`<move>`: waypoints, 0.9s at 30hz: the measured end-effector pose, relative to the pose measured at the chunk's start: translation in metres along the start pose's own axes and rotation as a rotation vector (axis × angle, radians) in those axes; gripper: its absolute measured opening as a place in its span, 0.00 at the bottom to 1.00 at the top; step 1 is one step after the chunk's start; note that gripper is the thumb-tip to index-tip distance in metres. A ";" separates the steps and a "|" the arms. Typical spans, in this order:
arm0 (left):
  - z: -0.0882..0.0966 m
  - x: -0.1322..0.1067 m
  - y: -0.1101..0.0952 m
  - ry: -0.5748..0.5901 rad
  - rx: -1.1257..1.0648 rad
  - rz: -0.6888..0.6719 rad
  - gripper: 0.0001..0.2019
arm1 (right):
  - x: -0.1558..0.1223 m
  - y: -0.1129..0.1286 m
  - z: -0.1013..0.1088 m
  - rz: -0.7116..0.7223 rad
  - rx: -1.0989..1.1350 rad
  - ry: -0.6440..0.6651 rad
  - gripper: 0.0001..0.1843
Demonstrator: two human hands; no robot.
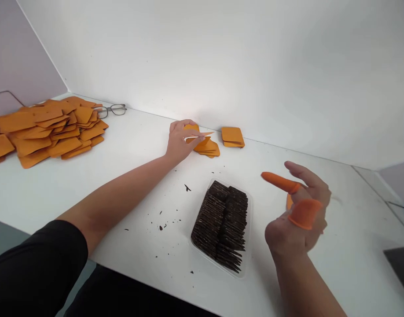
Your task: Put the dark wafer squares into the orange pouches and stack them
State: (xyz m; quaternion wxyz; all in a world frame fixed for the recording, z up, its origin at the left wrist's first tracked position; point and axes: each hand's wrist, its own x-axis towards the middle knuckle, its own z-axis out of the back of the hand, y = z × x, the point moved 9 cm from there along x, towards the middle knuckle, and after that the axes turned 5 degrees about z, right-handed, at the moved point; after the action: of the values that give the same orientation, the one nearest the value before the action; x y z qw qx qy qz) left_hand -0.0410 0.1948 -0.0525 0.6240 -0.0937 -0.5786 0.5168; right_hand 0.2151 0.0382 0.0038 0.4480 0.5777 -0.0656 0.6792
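My left hand [179, 141] reaches to the back of the white table and grips the top orange square pouch [198, 136] of a small loose stack [209, 148]. A neater little stack of orange pouches [233, 137] lies just right of it by the wall. My right hand [299, 215] hovers above the table at the right, fingers apart, holding nothing; orange rubber finger cots cover the index finger and thumb. Between my arms stands a clear plastic tray [247, 246] packed with rows of dark brown square crackers [222, 224].
A big heap of orange pouches [46, 130] covers the far left of the table, with a pair of glasses [112, 110] behind it near the wall. Dark crumbs [162, 224] are scattered left of the tray. A dark object [402, 264] sits at the right edge.
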 end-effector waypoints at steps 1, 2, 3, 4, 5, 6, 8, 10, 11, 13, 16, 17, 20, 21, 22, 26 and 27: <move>0.000 0.000 0.000 0.004 -0.022 0.011 0.03 | 0.000 0.000 -0.001 -0.009 -0.012 -0.001 0.26; -0.001 -0.001 -0.001 0.007 -0.042 0.020 0.04 | 0.000 0.002 -0.002 -0.010 -0.021 0.000 0.26; 0.000 -0.001 -0.003 0.007 -0.063 0.028 0.04 | 0.000 0.003 -0.003 -0.011 -0.026 0.005 0.26; 0.001 -0.001 -0.006 0.004 -0.083 0.035 0.04 | 0.000 0.004 -0.004 -0.020 -0.025 0.013 0.27; 0.002 -0.002 -0.010 -0.002 -0.104 0.041 0.04 | 0.000 0.004 -0.005 -0.032 -0.020 0.018 0.27; 0.004 -0.003 -0.015 -0.008 -0.127 0.046 0.03 | 0.001 0.005 -0.005 -0.041 -0.014 0.023 0.27; 0.009 -0.010 -0.031 -0.007 -0.182 0.054 0.02 | 0.002 0.005 -0.004 -0.035 -0.001 0.034 0.25; 0.016 -0.024 -0.056 0.022 -0.254 0.052 0.05 | 0.003 0.007 -0.002 0.004 0.016 0.051 0.18; 0.020 -0.033 -0.070 0.047 -0.296 0.041 0.06 | 0.003 0.008 -0.002 0.026 0.037 0.059 0.13; 0.030 -0.054 -0.104 0.122 -0.469 -0.026 0.08 | 0.003 0.010 0.000 0.047 0.111 0.069 0.16; 0.047 -0.081 -0.137 0.174 -0.715 -0.085 0.04 | 0.001 0.013 -0.005 0.016 0.264 0.120 0.20; 0.050 -0.086 -0.139 0.176 -0.746 -0.078 0.03 | -0.001 0.014 -0.007 -0.005 0.304 0.143 0.15; 0.049 -0.092 -0.132 0.178 -0.725 -0.016 0.02 | -0.003 0.018 -0.012 -0.069 0.385 0.191 0.03; 0.046 -0.092 -0.128 0.195 -0.691 0.016 0.02 | -0.003 0.019 -0.013 -0.084 0.409 0.205 0.01; 0.042 -0.091 -0.124 0.226 -0.653 0.049 0.03 | -0.003 0.020 -0.013 -0.096 0.432 0.225 0.02; 0.028 -0.095 -0.127 0.435 -0.570 0.103 0.06 | -0.003 0.026 -0.017 -0.108 0.525 0.323 0.07; 0.027 -0.097 -0.130 0.468 -0.565 0.098 0.08 | -0.004 0.028 -0.017 -0.106 0.545 0.339 0.07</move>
State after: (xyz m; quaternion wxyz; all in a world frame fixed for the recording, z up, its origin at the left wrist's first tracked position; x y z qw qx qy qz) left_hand 0.0264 0.0505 -0.0117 0.6632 -0.4058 -0.5350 0.3305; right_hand 0.1834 0.0303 0.0072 0.3160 0.5577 0.2245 0.7339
